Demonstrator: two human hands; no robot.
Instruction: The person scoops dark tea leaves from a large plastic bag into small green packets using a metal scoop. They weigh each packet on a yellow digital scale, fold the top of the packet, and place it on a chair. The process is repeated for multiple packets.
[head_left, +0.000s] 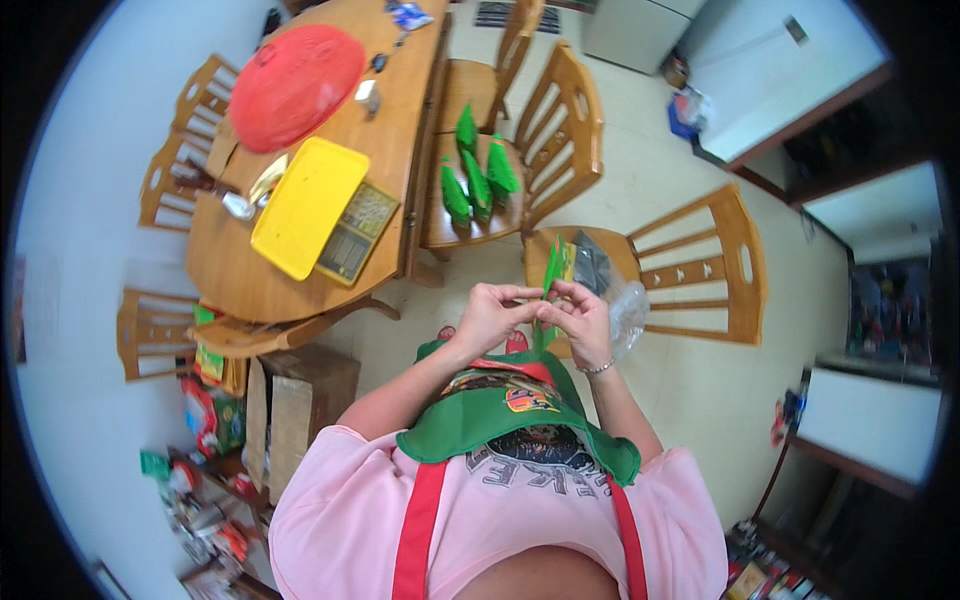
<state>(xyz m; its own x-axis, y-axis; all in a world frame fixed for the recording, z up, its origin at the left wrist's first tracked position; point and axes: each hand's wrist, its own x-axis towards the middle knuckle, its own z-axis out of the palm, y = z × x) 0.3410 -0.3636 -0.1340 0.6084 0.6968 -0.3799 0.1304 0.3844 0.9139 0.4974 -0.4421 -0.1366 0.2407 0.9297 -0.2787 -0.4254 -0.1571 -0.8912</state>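
In front of the apron, both hands meet over a thin green piece (553, 262), held upright and seen nearly edge-on. My left hand (489, 315) pinches its near edge between thumb and fingers. Close against it, my right hand (581, 321) grips the same piece and wears a bracelet at the wrist. The fingers cover its middle, and its exact material cannot be told. Just beyond the right hand, a wooden chair (536, 238) carries a clear plastic bag (628, 311) and a dark packet (591, 262). Several similar green pointed pieces (478, 184) stand on another chair's seat.
On the wooden table (225, 281) at left are a yellow tray (311, 206), a dark flat case (358, 232) partly under it, and a red dome-shaped cover (296, 86). A cardboard box (300, 397) stands on the left. Chair backs (705, 266) rise at right.
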